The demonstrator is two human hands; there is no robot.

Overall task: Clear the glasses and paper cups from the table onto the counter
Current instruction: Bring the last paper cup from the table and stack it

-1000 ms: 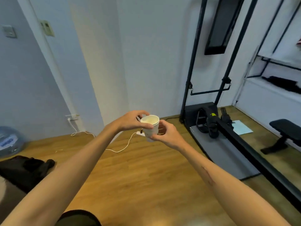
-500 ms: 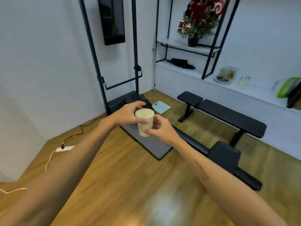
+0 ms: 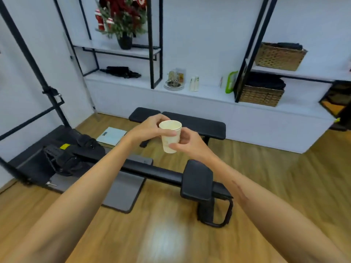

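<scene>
A white paper cup (image 3: 170,139) is held upright in mid-air in front of me, over the wooden floor. My left hand (image 3: 152,129) grips its upper left side near the rim. My right hand (image 3: 187,143) pinches its lower right side. The cup's inside looks pale. A long white counter (image 3: 209,93) runs along the far wall, carrying a glass-covered plate (image 3: 174,81) and two small bottles (image 3: 194,84). No table is in view.
A black weight bench (image 3: 201,122) stands between me and the counter. A black floor machine (image 3: 197,181) with a padded block lies just ahead. Black metal shelf frames (image 3: 151,42), wicker baskets (image 3: 261,95), a potted plant (image 3: 123,21) and a grey mat (image 3: 121,194) surround them.
The view has swung right, from the bare wall and power strip to the bench and counter. Both hands keep holding the cup the same way.
</scene>
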